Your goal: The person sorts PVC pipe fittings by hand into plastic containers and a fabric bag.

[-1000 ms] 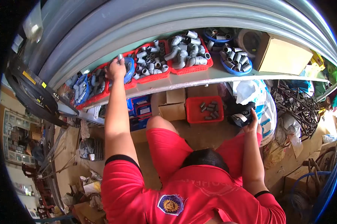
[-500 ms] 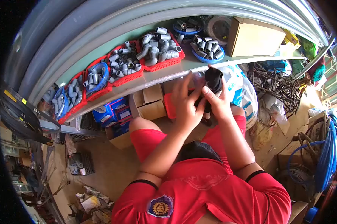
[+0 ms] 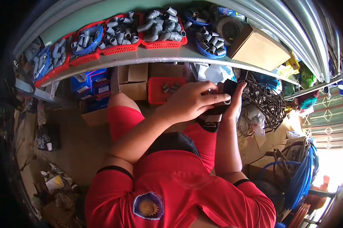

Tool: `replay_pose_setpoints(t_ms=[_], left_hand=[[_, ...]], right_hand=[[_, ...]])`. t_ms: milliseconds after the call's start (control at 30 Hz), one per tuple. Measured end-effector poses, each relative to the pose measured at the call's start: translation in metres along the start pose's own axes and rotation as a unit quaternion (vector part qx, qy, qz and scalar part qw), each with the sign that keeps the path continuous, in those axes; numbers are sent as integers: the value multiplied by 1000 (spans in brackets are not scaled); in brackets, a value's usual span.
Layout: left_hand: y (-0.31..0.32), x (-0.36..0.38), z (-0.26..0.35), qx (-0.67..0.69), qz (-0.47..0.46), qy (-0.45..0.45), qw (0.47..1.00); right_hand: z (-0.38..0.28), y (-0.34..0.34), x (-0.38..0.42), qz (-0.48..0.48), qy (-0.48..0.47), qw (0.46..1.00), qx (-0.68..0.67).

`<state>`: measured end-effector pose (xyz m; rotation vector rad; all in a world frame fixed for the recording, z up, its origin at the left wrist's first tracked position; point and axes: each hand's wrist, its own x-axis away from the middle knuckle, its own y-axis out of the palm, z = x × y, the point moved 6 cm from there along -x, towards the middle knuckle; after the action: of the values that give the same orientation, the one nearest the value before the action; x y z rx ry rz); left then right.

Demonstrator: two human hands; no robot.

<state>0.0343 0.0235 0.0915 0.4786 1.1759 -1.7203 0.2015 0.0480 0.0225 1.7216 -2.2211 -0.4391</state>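
Held up in front of my knees is a dark black item (image 3: 229,86), its exact kind hidden by my fingers. My left hand (image 3: 196,98) reaches across it, fingers closed over its near side. A small pale ring-shaped piece (image 3: 227,102) shows at those fingertips. From the other side my right hand (image 3: 234,102) clasps the black item, palm against it and fingers pointing up. Below the hands, a black part with white marking (image 3: 209,125) hangs over my thigh. Just left of them lies a red tray (image 3: 156,91) with several small grey pieces in it.
Along the shelf (image 3: 122,56) stand red baskets (image 3: 163,45) and blue baskets (image 3: 213,55) of grey pipe fittings, plus a cardboard box (image 3: 260,47). Long grey pipes (image 3: 293,34) run overhead. Right are tangled dark rods (image 3: 266,100) and a blue hose coil (image 3: 302,178). Blue boxes (image 3: 89,85) sit underneath.
The view has swung, so the shelf sits higher and further left. My left hand has moved over the black item, which is now lower and more covered. The red tray has come into fuller view.
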Motion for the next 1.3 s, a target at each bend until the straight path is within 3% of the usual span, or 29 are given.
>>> replay_pose_setpoints(t_ms=[67,100,133,200,233,300,333,400,433,500,567,600,700,733,767,833,967,1067,1100,1200,1233,1300], left_hand=[[-3,4,-2,-15,-10,5,1000],[-4,7,-5,1,0,-4,1000],[-4,10,-7,15,10,-13,1000],[-16,15,-20,82,85,-80,990],[-22,20,-30,96,108,-108,984],[-37,25,-41,125,124,-160,971],[-37,32,-50,128,82,-183,971],[-28,39,-60,178,35,-230,956],[-20,43,-63,202,31,-255,945],[-2,47,-68,250,22,-301,920],[-10,27,-50,213,71,-197,954],[-16,20,-41,193,96,-143,966],[-19,28,-55,225,95,-188,951],[-21,29,-56,223,92,-196,951],[-25,27,-49,206,99,-189,955],[-22,26,-44,184,103,-170,963],[-25,29,-37,32,14,-138,990],[-25,24,-18,-26,-25,-81,996],[-23,26,-18,-37,-42,-78,995],[-33,18,-2,-48,-55,-47,996],[-31,18,-1,-45,-50,-38,997],[-32,15,3,-51,-52,-28,997]], right_hand=[[2,5,-5,-17,65,998,-12],[7,1,-11,77,57,995,11],[5,14,-10,-94,114,986,-75],[-10,3,-15,-13,21,998,-63],[-5,-19,-35,-209,3,949,-236],[-39,-20,-33,-206,18,901,-381],[-57,-15,-29,-220,-57,932,-282],[-87,-1,-11,-270,-112,903,-315],[-85,14,-1,-284,-186,922,-186],[-80,50,20,-314,-287,899,105],[-72,87,44,-354,-382,746,416],[-65,91,48,-273,-413,708,504],[-60,63,44,-74,-405,756,509],[-62,63,45,-83,-376,751,537],[-54,61,42,-144,-271,848,433],[-31,56,44,-217,-73,963,140],[-28,42,36,-263,26,932,249],[-33,49,36,-298,-82,901,305],[-38,50,41,-335,-55,853,397],[-43,54,46,-364,-110,818,431],[-37,49,45,-353,-89,846,391],[-40,50,49,-322,-154,854,379]])
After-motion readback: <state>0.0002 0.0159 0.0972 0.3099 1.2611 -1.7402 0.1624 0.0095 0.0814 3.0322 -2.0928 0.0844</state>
